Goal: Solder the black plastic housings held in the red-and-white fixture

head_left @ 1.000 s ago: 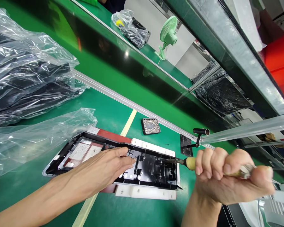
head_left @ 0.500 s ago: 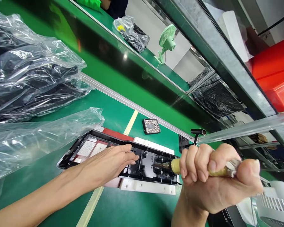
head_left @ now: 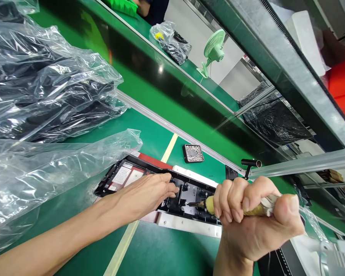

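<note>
My right hand (head_left: 253, 214) is wrapped round the yellow handle of a screwdriver-like tool (head_left: 209, 205), its dark tip pointing left over the black frame. My left hand (head_left: 152, 191) lies across the middle of the black plastic frame (head_left: 129, 158), fingers bent and apart, fingertips by a small black bar inside it; no object shows in its grasp. The frame rests on a red and white fixture (head_left: 189, 225). A label (head_left: 122, 174) shows at the frame's left end. Behind stands a small black tray of screws (head_left: 193, 153).
Plastic-wrapped black items (head_left: 51, 84) and a clear bag (head_left: 60, 168) fill the left side. A metal rail (head_left: 172, 128) and green panel run behind. A black T-shaped post (head_left: 250, 163) stands behind my right hand. Across the panel are a green fan (head_left: 214, 46) and a person's arm (head_left: 143, 7).
The whole view has shifted, so the bench things appear further right. The tool tip and my right hand have moved left relative to the frame. My left hand keeps its place on the frame.
</note>
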`<state>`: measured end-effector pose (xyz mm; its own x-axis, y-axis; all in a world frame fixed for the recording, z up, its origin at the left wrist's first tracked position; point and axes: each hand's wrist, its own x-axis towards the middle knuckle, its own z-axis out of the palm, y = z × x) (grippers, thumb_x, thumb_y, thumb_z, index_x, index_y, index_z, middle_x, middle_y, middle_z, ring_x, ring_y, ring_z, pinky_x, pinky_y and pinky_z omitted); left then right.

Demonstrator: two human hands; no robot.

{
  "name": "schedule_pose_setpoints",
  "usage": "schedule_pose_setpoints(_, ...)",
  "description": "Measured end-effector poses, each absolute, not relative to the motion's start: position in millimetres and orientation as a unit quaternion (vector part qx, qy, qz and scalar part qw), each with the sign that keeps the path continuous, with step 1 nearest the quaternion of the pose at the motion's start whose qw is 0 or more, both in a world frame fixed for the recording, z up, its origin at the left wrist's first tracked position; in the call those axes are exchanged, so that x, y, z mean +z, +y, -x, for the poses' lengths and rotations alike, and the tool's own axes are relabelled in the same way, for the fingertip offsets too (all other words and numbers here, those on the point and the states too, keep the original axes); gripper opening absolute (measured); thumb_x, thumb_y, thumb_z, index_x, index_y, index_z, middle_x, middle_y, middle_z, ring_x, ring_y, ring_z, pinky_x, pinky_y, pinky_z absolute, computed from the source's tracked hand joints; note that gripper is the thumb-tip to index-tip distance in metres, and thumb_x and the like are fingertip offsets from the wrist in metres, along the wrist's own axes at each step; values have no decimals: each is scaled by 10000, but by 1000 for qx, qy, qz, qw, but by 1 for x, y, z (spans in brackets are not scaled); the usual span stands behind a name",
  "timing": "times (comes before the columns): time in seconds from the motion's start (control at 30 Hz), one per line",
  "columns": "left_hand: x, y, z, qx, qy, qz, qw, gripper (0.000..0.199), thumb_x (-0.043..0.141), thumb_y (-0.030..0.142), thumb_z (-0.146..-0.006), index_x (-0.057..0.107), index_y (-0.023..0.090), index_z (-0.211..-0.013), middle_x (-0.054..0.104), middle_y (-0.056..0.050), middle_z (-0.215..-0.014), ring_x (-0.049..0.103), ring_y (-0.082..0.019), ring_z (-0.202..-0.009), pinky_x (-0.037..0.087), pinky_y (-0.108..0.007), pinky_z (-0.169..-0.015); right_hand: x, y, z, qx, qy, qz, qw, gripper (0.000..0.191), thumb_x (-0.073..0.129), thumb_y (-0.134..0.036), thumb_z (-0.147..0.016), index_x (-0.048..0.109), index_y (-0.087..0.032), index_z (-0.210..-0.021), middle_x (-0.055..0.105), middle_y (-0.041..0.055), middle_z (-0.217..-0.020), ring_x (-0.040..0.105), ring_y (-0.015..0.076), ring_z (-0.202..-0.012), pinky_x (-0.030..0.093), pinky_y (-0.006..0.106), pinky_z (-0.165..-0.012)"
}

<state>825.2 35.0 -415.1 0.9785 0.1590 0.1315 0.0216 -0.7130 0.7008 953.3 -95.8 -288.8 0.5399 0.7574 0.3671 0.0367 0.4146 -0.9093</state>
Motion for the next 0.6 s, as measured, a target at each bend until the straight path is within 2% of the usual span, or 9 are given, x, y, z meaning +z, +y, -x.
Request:
schedule_pose_setpoints(0.3,-421,34,-826,110,48,-923,365,410,357,236,-1026,742,195,-1162,578,-34,-843,612,-120,-671,501,-205,-614,-296,-91,-950,264,-401,478,736,473,427,-494,-964,530,-210,-601,392,-52,-423,370,104,-361,375,235,-353)
schedule_pose_setpoints(0.5,-417,33,-826,92,57,-936,335,406,357,242,-1021,760,200,-1050,588,-40,-847,605,-139,-662,457,-241,-591,-301,-88,-946,251,-389,470,752,475,453,-525,-966,488,-213,-610,331,-77,-430,320,83,-359,328,202,-353)
schedule_pose_setpoints(0.6,-414,34,-825,82,66,-928,357,398,367,280,-1035,757,222,-1094,611,-34,-861,625,-136,-687,469,-226,-602,-303,-87,-943,254,-379,456,764,462,460,-513,-969,474,-218,-614,323,-77,-440,301,80,-369,314,197,-347)
